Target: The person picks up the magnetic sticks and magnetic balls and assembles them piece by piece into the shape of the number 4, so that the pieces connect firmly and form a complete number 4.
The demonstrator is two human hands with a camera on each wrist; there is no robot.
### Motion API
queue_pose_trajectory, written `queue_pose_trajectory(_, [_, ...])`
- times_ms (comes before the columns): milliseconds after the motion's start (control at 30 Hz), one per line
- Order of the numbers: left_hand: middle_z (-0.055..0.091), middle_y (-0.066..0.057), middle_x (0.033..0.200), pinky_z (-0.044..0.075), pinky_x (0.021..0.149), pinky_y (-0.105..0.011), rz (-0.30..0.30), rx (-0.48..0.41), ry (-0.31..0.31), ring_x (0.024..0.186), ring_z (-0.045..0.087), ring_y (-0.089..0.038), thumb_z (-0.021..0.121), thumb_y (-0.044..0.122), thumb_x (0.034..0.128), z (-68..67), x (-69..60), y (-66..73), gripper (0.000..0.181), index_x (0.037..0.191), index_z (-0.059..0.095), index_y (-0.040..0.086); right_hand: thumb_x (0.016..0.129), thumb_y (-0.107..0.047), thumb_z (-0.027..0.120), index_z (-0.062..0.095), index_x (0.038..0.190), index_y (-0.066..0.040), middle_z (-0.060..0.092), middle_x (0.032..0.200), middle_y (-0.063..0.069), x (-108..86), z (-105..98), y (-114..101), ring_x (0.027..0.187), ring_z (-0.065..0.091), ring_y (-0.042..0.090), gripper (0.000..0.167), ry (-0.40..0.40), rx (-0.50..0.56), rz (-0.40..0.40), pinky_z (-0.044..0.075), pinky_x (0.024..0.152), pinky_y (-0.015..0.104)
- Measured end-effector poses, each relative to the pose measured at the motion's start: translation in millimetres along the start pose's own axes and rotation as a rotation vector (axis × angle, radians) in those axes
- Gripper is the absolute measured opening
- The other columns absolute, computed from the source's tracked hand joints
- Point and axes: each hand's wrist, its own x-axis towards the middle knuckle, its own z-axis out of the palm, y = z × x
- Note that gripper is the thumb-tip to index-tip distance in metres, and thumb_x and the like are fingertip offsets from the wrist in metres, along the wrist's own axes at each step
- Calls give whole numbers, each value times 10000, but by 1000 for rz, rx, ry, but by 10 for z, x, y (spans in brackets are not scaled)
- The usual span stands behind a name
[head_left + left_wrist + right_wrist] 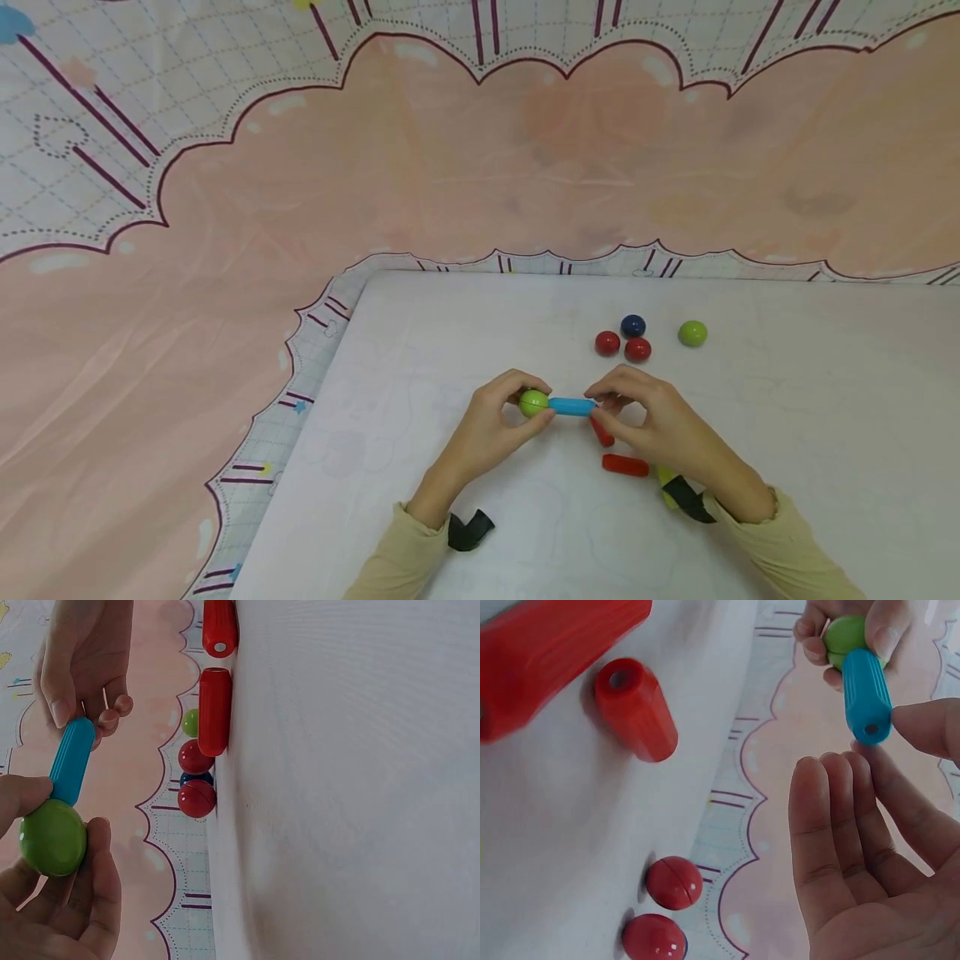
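Observation:
In the head view a green ball (533,403) and a light blue stick (572,407) are joined end to end above the white table. My left hand (495,425) grips the ball between thumb and fingers. At the stick's other end my right hand (660,417) pinches it with thumb and forefinger. The left wrist view shows the left thumb where the green ball (54,838) meets the blue stick (72,761). A hole in the stick's free end (868,712) faces the right wrist camera, and the other right fingers (840,825) extend below it.
Beyond the hands lie two red balls (607,342), a dark blue ball (633,326) and another green ball (692,333). Two red sticks (626,465) lie near the right hand, and a yellow-green piece (666,477) is partly under the right wrist. The white table (360,500) has its left edge beyond the left arm.

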Motion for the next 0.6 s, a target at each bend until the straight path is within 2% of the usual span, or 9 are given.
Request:
queue_pose_trajectory(233, [662, 8, 1002, 548, 822, -290, -25, -6, 5, 865, 580, -108, 759, 149, 887, -6, -2, -10, 255, 1102, 661, 52, 823, 24, 764, 688, 1066, -78, 644, 970, -9, -6, -84, 48, 826, 621, 75, 275, 0, -53, 23, 594, 739, 307])
queue_pose_trajectory(433, [667, 6, 1005, 543, 811, -268, -32, 8, 8, 860, 583, -104, 772, 143, 875, -6, -4, -60, 266, 1099, 664, 50, 832, -3, 769, 690, 1085, -75, 643, 975, 1, 7, -169, 88, 844, 618, 118, 275, 9, -113, 85, 601, 734, 355])
queue_pose_trajectory(600, [665, 2, 996, 544, 802, -262, -28, 16, 17, 850, 583, -105, 772, 135, 873, -17, -12, -85, 264, 1096, 664, 43, 834, -9, 769, 688, 1073, -45, 653, 992, 56, 27, -214, 150, 849, 636, 149, 255, 34, -156, 95, 598, 758, 403])
